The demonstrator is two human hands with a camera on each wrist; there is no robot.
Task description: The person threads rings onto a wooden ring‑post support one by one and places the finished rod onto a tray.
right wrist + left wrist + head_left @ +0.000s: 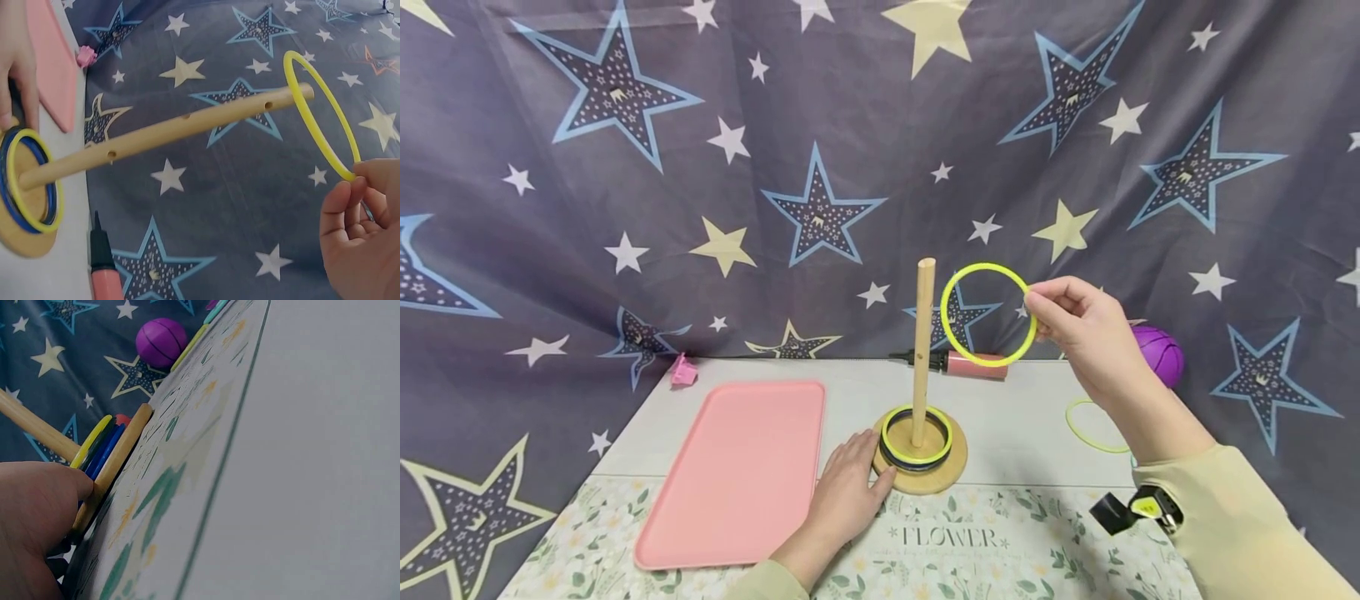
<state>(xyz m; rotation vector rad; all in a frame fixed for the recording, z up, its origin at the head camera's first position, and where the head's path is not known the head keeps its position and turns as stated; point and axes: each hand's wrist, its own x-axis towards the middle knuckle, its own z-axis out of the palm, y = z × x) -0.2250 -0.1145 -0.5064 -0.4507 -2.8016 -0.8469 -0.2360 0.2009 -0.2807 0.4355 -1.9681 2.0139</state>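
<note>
My right hand [1078, 325] pinches a yellow ring [945, 321] between thumb and fingertips. The ring is held up just right of the top of a wooden pole [922, 350] in the head view; in the right wrist view its near side [309, 122] overlaps the pole's tip. The pole stands upright on a round wooden base [955, 475]. Around its foot lie another yellow ring [951, 433] and dark blue rings [107, 453]. My left hand [850, 487] rests against the base's left edge, with the fingers extended and the thumb at the front.
A pink tray [737, 475] lies left of the base. Behind the pole is a pink pump [977, 367] with a black nozzle. A purple ball [1161, 354] and a yellow-green ring [1078, 433] are on the right. A small pink object [683, 372] sits at the back left, before a star-patterned curtain.
</note>
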